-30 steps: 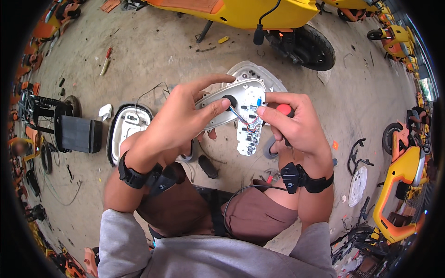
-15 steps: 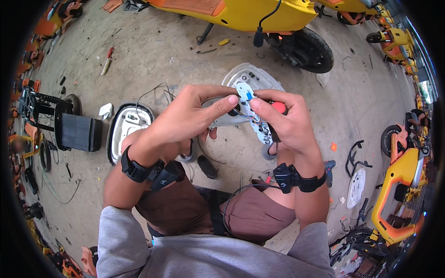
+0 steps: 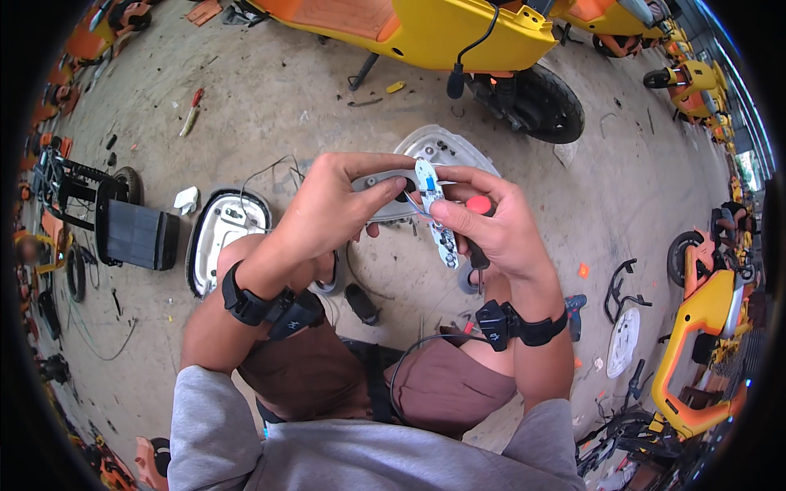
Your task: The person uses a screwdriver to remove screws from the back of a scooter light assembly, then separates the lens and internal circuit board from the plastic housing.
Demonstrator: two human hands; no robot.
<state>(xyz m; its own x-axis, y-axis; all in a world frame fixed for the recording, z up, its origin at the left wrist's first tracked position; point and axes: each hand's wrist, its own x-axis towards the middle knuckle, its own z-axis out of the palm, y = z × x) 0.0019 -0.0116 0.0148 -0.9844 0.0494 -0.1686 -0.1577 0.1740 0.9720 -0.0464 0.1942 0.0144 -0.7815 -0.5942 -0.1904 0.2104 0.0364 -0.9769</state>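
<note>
A narrow white circuit board with a blue connector and thin wires is tilted up in front of me. My right hand pinches its edge between thumb and fingers. That same hand also keeps a screwdriver with a red and black handle against its palm, shaft pointing down. Close to the board's left side, my left hand is closed, its index fingertip at the board's edge. By its thumb is a small black round part; whether it is gripped I cannot tell. Behind lies a pale plastic housing, partly covered by my hands.
Left of my knee lies a white shell with a black rim, a cable running from it. A black box stands farther left. A yellow scooter is parked ahead. On the right are a white oval cover and a drill.
The circuit board has turned more upright and shifted slightly left. My right hand has turned and moved slightly down, so more of the screwdriver and its shaft shows.
</note>
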